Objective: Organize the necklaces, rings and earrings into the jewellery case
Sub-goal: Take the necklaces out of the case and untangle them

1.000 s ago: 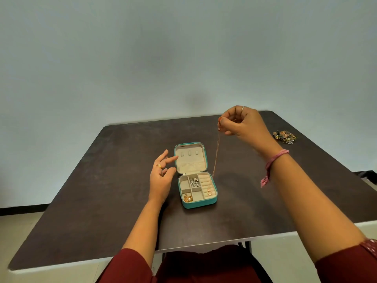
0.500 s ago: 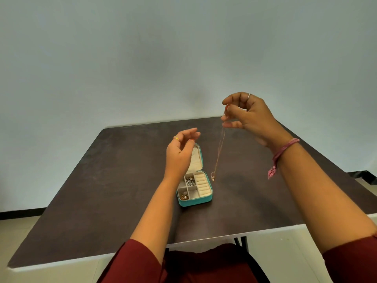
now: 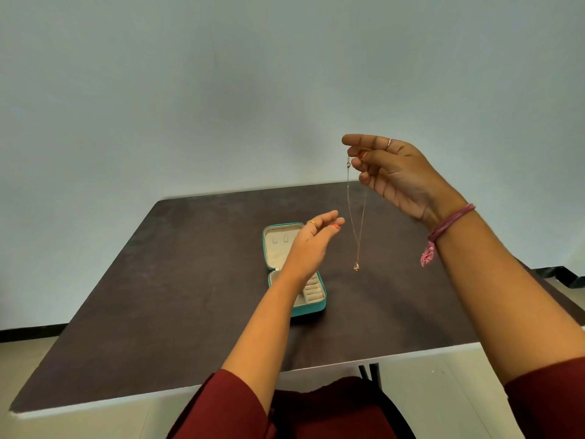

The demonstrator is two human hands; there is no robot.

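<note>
While pinched in the right hand (image 3: 395,175), the necklace (image 3: 356,229) dangles below.

head-worn view, facing forward, angled down

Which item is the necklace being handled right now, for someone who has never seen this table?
Start at the dark table and the open teal jewellery case on it. Right of the case, the raised right hand pinches a thin gold necklace. It alone hangs in the air, a small pendant at the bottom.
</note>
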